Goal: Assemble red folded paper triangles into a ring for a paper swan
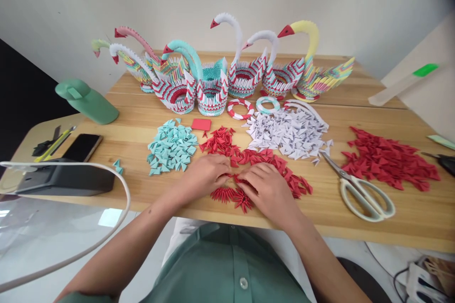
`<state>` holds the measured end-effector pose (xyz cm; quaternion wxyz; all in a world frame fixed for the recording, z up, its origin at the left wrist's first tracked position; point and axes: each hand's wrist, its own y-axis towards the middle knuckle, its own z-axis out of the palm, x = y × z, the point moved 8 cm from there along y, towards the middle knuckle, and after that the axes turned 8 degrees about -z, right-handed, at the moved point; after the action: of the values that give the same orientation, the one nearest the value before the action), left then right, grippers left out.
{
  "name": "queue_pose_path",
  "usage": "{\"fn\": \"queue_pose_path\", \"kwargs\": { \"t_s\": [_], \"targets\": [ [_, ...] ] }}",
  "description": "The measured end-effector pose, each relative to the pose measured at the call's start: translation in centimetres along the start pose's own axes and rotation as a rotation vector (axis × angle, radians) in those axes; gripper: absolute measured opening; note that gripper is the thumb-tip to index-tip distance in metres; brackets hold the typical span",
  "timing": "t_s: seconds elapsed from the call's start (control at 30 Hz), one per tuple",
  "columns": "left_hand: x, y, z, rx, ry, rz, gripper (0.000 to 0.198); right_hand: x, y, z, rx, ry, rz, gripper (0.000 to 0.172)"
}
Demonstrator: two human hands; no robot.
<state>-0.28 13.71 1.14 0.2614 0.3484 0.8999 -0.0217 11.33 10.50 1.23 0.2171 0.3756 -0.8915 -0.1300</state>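
Observation:
My left hand (204, 173) and my right hand (267, 189) meet near the front edge of the wooden table (408, 218), fingers curled together over small red folded paper pieces. A joined chain of red pieces (232, 196) lies right under and between the hands. What exactly each fingertip pinches is hidden. A loose pile of red pieces (249, 156) spreads just beyond the hands. A teal pile (171, 147) lies to the left, a white pile (289, 131) to the right.
Several paper swans (213, 80) stand in a row at the back, with two small paper rings (241, 108) before them. Scissors (359, 189) and a second red pile (389, 158) lie right. A phone (83, 147), dark box (64, 179) and green device (87, 100) sit left.

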Motion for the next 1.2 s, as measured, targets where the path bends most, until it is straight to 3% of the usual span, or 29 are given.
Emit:
{"fn": "queue_pose_path", "kwargs": {
  "t_s": [0.27, 0.6, 1.2],
  "targets": [
    [0.05, -0.25, 0.29, -0.075, 0.003, -0.042, 0.018, 0.13, -0.47, -0.28, -0.057, -0.049, -0.002, 0.010],
    [-0.16, -0.24, 0.59, -0.087, 0.061, -0.061, 0.021, 0.69, -0.24, -0.01, -0.106, -0.054, 0.012, 0.010],
    [-0.26, -0.06, 0.55, -0.010, 0.035, 0.013, 0.017, 0.36, -0.40, 0.35, -0.094, 0.036, 0.009, 0.008]
  ]
}}
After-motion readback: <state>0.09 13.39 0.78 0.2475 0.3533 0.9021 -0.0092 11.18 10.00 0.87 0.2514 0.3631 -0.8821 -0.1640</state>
